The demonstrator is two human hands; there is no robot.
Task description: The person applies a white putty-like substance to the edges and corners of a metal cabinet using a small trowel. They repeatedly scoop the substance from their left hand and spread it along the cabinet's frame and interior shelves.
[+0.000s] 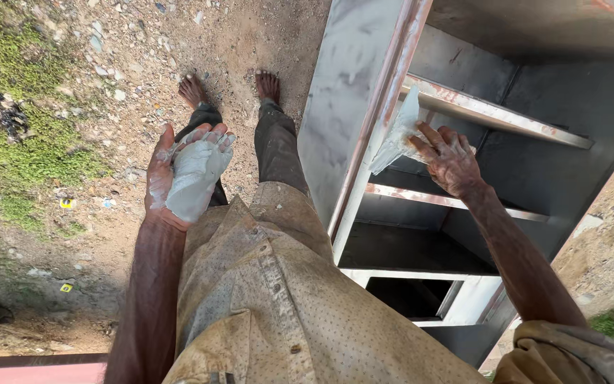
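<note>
Two hands noted. Left hand point(182, 174) held palm-up, loosely cupped, a lump of grey-white putty point(195, 178) cradled in its grip. Right hand point(449, 160), fingers spread, presses a white cloth point(398, 135) against the metal cabinet point(342, 107) edge. Cloth partly hidden beneath the fingers.

Bare dirt ground point(72, 235) is strewn with small stones point(119, 94). Green moss point(15, 64) grows in patches along its left side, a small yellow scrap point(66, 203) lies on the dirt, and a pink strip point(33, 371) crosses the bottom left corner.
</note>
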